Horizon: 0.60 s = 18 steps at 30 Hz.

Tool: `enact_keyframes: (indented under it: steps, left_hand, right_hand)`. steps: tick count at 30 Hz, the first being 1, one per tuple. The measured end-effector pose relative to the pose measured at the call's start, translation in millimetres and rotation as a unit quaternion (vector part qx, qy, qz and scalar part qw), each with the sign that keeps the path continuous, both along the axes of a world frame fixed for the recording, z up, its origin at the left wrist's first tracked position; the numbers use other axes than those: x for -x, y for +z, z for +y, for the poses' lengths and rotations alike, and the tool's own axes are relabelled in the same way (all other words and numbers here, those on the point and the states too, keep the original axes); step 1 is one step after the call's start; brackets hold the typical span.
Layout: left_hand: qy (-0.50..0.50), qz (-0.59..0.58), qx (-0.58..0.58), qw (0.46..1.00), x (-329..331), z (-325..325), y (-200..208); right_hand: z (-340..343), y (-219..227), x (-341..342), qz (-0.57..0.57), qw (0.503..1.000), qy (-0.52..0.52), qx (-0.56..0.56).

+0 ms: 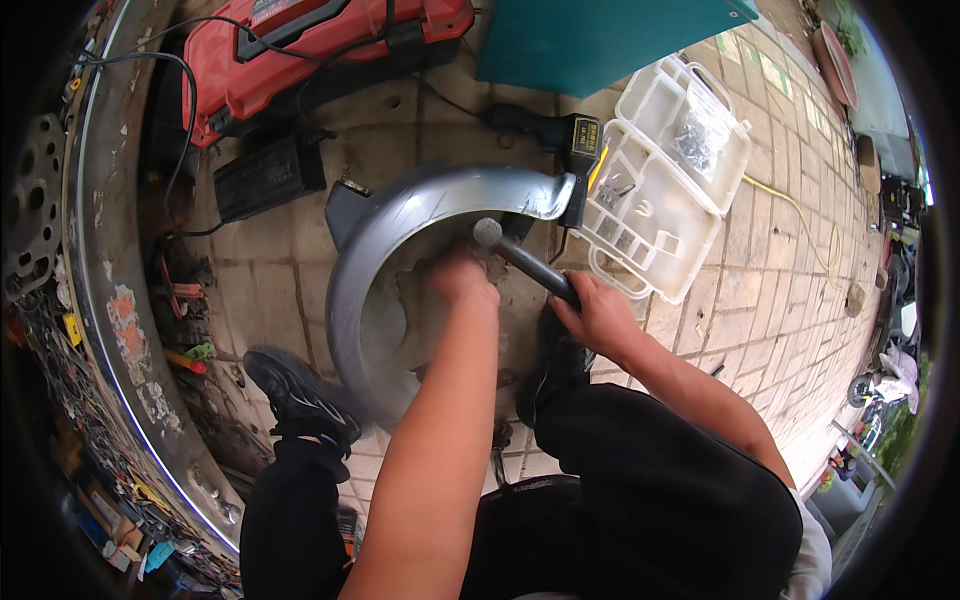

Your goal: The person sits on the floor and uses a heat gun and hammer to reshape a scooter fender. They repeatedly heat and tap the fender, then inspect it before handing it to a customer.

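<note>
A curved silver-grey fender (358, 262), probably from a motorcycle or scooter, stands on the paving between my feet, its hollow side toward the right. My right hand (603, 316) is closed round the handle of a hammer (537, 268). The hammer's round metal head lies close to my left hand, over the fender's opening. Inside that curve is my left hand (465, 278), smeared by motion. Its fingers are partly hidden behind the wrist and near the hammer head, so I cannot see whether they hold anything. A black pistol-shaped tool (578, 150) with a cord lies against the fender's far right end.
An open clear plastic case (655, 190) with small metal pieces lies right of the tool. Behind are a red toolbox (290, 50), a black block (270, 180) with a cord, and a teal panel (610, 40). A cluttered metal-edged bench (125, 330) runs along the left.
</note>
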<state>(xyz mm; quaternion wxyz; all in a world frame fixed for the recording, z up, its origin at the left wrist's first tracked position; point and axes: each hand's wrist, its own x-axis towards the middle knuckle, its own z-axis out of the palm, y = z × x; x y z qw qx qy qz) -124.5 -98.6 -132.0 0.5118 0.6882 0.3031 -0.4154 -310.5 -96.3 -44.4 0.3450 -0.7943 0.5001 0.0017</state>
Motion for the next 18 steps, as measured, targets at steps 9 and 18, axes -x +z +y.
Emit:
enact_keyframes:
  steps: [9, 18]
  left_hand:
    - [0.022, 0.033, 0.008, 0.999, -2.2, -2.1, 5.2]
    - [0.033, 0.073, 0.008, 0.997, -6.6, -4.0, 11.4]
  right_hand:
    - [-2.2, -1.4, -5.5, -0.002, 1.0, -0.006, -0.019]
    - [-1.3, 4.1, -12.4, -0.015, 0.998, -0.041, -0.055]
